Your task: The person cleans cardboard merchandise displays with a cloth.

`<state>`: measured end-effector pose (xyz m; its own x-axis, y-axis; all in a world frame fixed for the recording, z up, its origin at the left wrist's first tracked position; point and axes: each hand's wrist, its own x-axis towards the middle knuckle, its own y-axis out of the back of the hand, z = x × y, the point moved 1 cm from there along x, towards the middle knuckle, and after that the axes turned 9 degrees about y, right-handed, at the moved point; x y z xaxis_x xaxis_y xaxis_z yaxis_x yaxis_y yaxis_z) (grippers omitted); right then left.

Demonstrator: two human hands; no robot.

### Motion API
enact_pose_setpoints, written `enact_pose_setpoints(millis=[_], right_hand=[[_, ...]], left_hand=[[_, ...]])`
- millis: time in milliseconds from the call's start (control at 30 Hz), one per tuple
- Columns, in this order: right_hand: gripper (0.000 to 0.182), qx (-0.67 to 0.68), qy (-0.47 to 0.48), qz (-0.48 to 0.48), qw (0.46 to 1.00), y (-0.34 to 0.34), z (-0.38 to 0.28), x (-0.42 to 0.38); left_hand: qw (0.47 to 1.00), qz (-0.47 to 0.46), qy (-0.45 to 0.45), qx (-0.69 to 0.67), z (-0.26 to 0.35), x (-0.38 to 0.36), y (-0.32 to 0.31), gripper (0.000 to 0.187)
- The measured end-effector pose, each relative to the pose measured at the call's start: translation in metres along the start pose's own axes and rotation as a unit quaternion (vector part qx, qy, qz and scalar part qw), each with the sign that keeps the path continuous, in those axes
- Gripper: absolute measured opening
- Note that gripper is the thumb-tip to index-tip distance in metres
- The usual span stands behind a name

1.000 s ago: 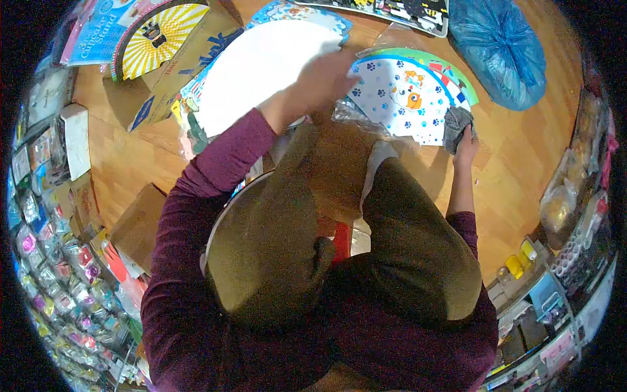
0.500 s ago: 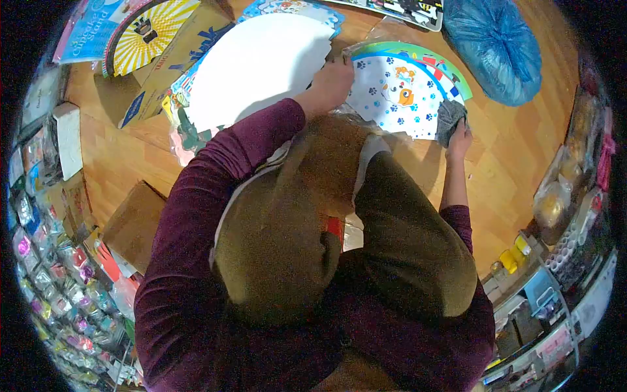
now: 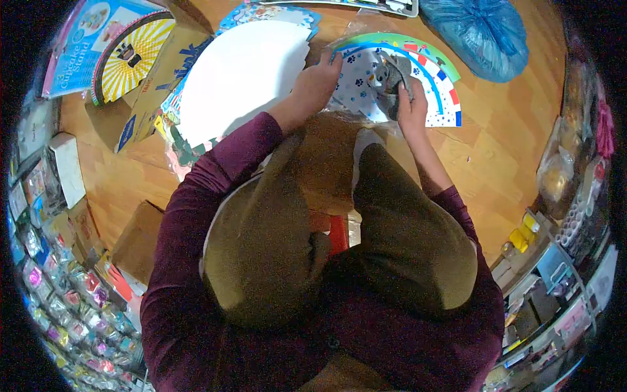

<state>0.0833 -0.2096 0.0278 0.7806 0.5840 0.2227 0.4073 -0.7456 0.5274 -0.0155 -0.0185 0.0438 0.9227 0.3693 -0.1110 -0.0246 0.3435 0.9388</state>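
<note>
My left hand (image 3: 315, 83) is closed on the left edge of a white fan-shaped sheet with blue paw prints (image 3: 353, 90). Its fingertips are near the sheet's upper corner. In my right hand (image 3: 413, 110) is a crumpled grey cloth (image 3: 390, 83), bunched over the right part of that sheet and hiding some of its print. Beneath it lie more curved printed sheets (image 3: 447, 99), with a green rim and coloured squares along the edge. Clear plastic shows around the lower edge of the pile. To the left of my left hand lies a large stack of blank white sheets (image 3: 241, 78).
A tied blue plastic bag (image 3: 486, 39) sits at upper right. At upper left are a cardboard box (image 3: 147, 108), a yellow-striped fan piece (image 3: 134, 59) and a cupcake stand package (image 3: 83, 49). Packed shelves (image 3: 85, 307) line the left side; more goods stand at right.
My right hand has moved left with the grey cloth, from the paw-print sheet's right edge to over its print. More of the coloured sheets beneath now shows at right. The view has shifted slightly.
</note>
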Motion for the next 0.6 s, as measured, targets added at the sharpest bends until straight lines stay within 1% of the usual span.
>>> enact_pose_setpoints(millis=[67,100,133,167,200,267,300,333,367,400,433,467,500,533,567,600], right_hand=[[0.028,0.009,0.01,0.006,1.0,-0.002,-0.007,0.002],[0.034,-0.04,0.065,0.01,0.997,-0.002,-0.013,0.004],[0.04,-0.09,0.118,0.013,0.989,-0.003,-0.019,0.003],[0.046,-0.071,0.13,-0.03,0.989,-0.01,-0.018,0.0],[0.052,-0.052,0.142,-0.072,0.986,-0.022,-0.015,-0.006],[0.059,-0.061,0.207,-0.121,0.969,-0.054,-0.015,-0.021],[0.059,-0.062,0.207,-0.119,0.969,-0.063,-0.015,-0.026],[0.062,-0.096,0.186,-0.213,0.954,-0.072,-0.015,-0.032],[0.064,-0.128,0.162,-0.303,0.93,-0.078,-0.012,-0.037],[0.064,-0.127,0.161,-0.301,0.931,-0.078,-0.002,-0.039],[0.068,-0.212,0.175,-0.359,0.892,-0.074,0.016,-0.04],[0.073,-0.295,0.187,-0.412,0.842,-0.067,0.029,-0.041],[0.071,-0.324,0.165,-0.425,0.829,-0.053,0.033,-0.038],[0.071,-0.324,0.161,-0.426,0.829,-0.043,0.04,-0.038],[0.069,-0.355,0.145,-0.366,0.848,-0.032,0.047,-0.037],[0.068,-0.386,0.133,-0.302,0.862,-0.019,0.054,-0.033]], left_hand=[[0.994,-0.026,-0.001,-0.106,-0.005,0.0,-0.008,0.037],[0.994,-0.028,-0.003,-0.107,-0.006,0.0,-0.012,0.037],[0.977,-0.025,0.061,-0.205,-0.006,0.0,-0.017,0.032],[0.946,-0.023,0.125,-0.3,-0.007,-0.001,-0.022,0.027],[0.945,-0.025,0.122,-0.302,-0.008,0.0,-0.029,0.027],[0.895,-0.158,0.224,-0.352,-0.021,0.002,-0.048,0.018],[0.867,-0.189,0.235,-0.397,-0.029,-0.001,-0.065,0.019],[0.867,-0.19,0.233,-0.396,-0.034,-0.008,-0.078,0.019],[0.899,-0.144,0.191,-0.366,-0.036,-0.013,-0.085,0.018],[0.926,-0.098,0.147,-0.334,-0.039,-0.015,-0.092,0.019],[0.965,-0.113,0.102,-0.215,-0.031,-0.021,-0.07,0.02],[0.965,-0.115,0.1,-0.214,-0.024,-0.022,-0.052,0.02],[0.941,-0.15,0.144,-0.265,-0.017,-0.022,-0.04,0.019],[0.911,-0.186,0.188,-0.316,-0.013,-0.026,-0.035,0.018],[0.909,-0.191,0.187,-0.319,-0.011,-0.031,-0.035,0.018],[0.886,-0.185,0.212,-0.369,-0.012,-0.033,-0.035,0.02]])
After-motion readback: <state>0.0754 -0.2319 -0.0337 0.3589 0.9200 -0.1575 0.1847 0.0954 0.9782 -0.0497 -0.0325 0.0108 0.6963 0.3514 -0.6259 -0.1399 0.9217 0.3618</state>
